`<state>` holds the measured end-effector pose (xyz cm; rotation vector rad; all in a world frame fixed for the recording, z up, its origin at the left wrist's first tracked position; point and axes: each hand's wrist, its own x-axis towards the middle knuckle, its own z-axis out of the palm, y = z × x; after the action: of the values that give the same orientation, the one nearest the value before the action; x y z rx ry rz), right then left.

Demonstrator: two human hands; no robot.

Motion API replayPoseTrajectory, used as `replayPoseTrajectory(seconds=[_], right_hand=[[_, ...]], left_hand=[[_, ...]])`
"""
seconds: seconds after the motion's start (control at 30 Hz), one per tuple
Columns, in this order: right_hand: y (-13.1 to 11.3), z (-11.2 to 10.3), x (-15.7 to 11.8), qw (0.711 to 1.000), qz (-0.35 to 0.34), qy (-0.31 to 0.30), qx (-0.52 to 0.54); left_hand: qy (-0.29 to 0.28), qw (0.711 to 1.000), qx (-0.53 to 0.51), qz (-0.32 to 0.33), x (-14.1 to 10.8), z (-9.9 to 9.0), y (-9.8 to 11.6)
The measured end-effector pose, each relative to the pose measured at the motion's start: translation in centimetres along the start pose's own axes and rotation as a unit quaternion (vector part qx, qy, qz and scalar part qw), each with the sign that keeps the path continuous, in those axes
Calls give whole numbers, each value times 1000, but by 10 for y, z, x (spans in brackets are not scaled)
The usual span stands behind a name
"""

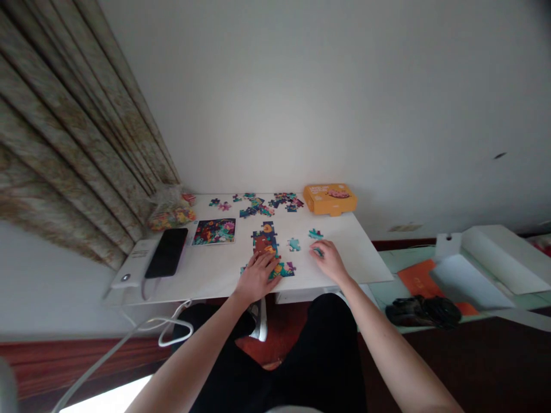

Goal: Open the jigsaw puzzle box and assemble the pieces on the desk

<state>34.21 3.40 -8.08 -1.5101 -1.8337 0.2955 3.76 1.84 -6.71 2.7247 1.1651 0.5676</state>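
Head view: left hand (257,279), fingers spread on joined jigsaw pieces (264,244); right hand (329,261), fingers together on teal piece (318,252)

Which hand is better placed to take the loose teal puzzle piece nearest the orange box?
Right, probably: the right hand lies just below that piece, while the left hand rests on the assembled puzzle, farther away.
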Motion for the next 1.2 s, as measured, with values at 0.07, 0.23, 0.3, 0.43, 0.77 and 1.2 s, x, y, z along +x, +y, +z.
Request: replayPoseTrajectory(seconds=[0.07, 0.23, 0.3, 0.43, 0.77, 1.2], right_hand=[[-6, 6, 6, 1000, -3, 4, 2], [-19, 23, 35, 999, -3, -22, 41], [-23, 33, 52, 998, 8, -37, 54], [-32, 61, 94, 995, 31, -66, 64], [-54, 130, 191, 987, 76, -130, -56], [-77, 174, 249, 984, 1, -138, -115]], left_hand=[[18, 1000, -7, -4, 0, -4, -4], [35, 999, -21, -29, -5, -16, -43], [33, 999, -27, -32, -8, -18, -62], [59, 996, -49, -51, -10, -15, -81], [85, 991, -41, -94, -8, -16, -74], [52, 992, -42, -112, -8, -17, -69]])
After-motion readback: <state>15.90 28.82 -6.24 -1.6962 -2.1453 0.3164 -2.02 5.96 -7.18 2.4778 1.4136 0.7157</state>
